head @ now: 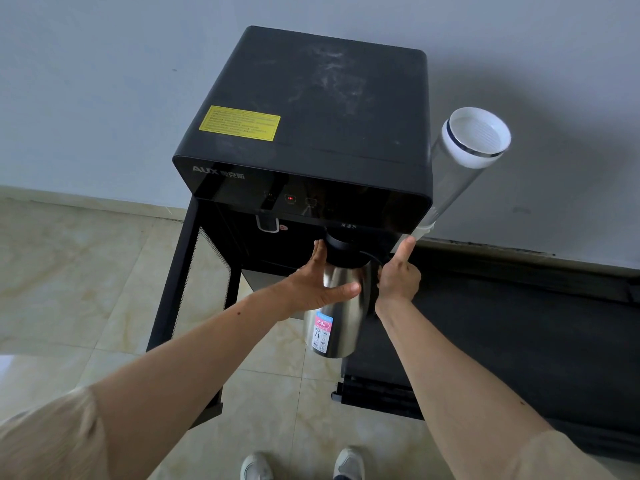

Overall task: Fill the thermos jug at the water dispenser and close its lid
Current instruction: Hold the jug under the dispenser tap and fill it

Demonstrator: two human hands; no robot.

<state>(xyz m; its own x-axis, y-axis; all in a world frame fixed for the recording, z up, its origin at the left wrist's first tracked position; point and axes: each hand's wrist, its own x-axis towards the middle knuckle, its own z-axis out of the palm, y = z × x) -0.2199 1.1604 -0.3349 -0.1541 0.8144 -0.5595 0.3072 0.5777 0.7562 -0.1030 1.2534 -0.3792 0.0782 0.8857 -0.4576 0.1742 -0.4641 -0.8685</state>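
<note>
A steel thermos jug (337, 323) with a black top (341, 249) is held up under the front of the black water dispenser (304, 109). Its top sits just below the dispenser's outlet area, under the control panel (294, 199). My left hand (320, 284) lies flat against the jug's left side, fingers stretched up to the black top, thumb across the steel body. My right hand (398, 277) grips the jug's handle on the right, thumb pointing up. The handle is mostly hidden by that hand. Whether the lid is on or off cannot be told.
A clear cup-holder tube (467, 157) with white cups hangs on the dispenser's right side. A dark treadmill (519, 341) lies on the floor at the right. Beige tiles (86, 271) spread to the left; my shoes (301, 465) show at the bottom.
</note>
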